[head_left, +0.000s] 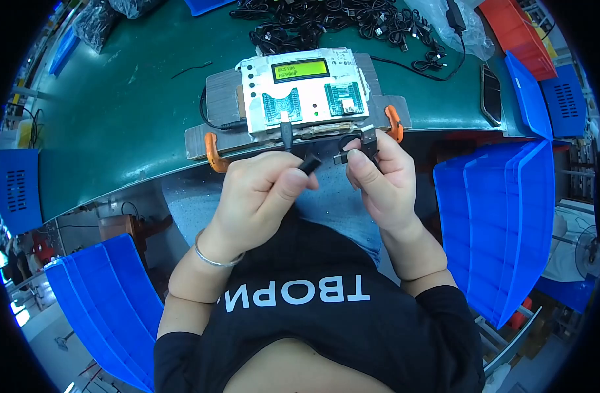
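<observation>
In front of the tester (pixel 313 101), just off the worktop (pixel 136 98), the left grip (pixel 257 190) pinches a black piece (pixel 309 164) and the right grip (pixel 388 183) holds a USB plug (pixel 368 136); a light, square hold near each end should guide best without strain.

A white box-shaped tester (pixel 309 95) sits on a flat gray board (pixel 220 98) at the near edge of a green-topped table (pixel 129 118), between two orange clamps (pixel 212 150), tangled thin black cables (pixel 339 23) heaped behind. A flat black phone (pixel 490 95) lies to its right, and blue plastic crates (pixel 496 229) flank the person (pixel 287 259).
</observation>
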The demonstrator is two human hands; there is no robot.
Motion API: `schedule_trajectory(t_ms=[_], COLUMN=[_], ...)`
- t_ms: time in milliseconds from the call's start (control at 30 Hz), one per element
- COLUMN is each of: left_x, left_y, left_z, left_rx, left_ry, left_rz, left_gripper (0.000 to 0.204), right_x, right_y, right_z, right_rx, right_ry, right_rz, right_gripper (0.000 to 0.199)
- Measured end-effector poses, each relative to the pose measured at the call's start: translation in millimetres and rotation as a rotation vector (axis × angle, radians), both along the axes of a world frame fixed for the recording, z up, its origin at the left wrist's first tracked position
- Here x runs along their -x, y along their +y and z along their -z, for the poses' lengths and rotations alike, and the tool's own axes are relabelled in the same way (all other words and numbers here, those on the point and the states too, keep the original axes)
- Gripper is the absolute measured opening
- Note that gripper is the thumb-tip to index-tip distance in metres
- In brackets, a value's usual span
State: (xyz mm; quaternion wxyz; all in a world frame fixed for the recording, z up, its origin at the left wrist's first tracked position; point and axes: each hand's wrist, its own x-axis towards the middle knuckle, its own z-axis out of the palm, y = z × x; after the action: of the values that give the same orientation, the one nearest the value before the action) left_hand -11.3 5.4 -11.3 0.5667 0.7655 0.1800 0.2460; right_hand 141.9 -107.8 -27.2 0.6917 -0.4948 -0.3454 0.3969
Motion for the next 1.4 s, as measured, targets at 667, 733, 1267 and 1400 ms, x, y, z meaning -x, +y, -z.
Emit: schedule_trajectory(t_ms=[667,733,1267,1400], left_x=[-7.9,-8.7,-20.4,-19.0], left_y=[5.7,4.8,-4.3,-7.0], left_z=[0.2,-3.5,-12.5,-12.6], left_rx=[-0.093,-0.125,-0.635,-0.627], left_ry=[0.113,0.146,0.287,0.296], left_rz=[0.139,0.146,0.054,0.069], left_gripper=[0.028,0.024,0.037,0.039], right_x=[-17.6,-14.7,-14.5,-17.7], right_y=[-0.6,-3.5,13.2,16.4], right_z=[-12.8,1.1,19.2,18.4], right_rx=[0.095,0.101,0.278,0.314], right_ry=[-0.521,-0.438,0.094,0.049], right_rz=[-0.200,-0.177,0.015,0.026], right_gripper=[0.013,0.014,0.021,0.021])
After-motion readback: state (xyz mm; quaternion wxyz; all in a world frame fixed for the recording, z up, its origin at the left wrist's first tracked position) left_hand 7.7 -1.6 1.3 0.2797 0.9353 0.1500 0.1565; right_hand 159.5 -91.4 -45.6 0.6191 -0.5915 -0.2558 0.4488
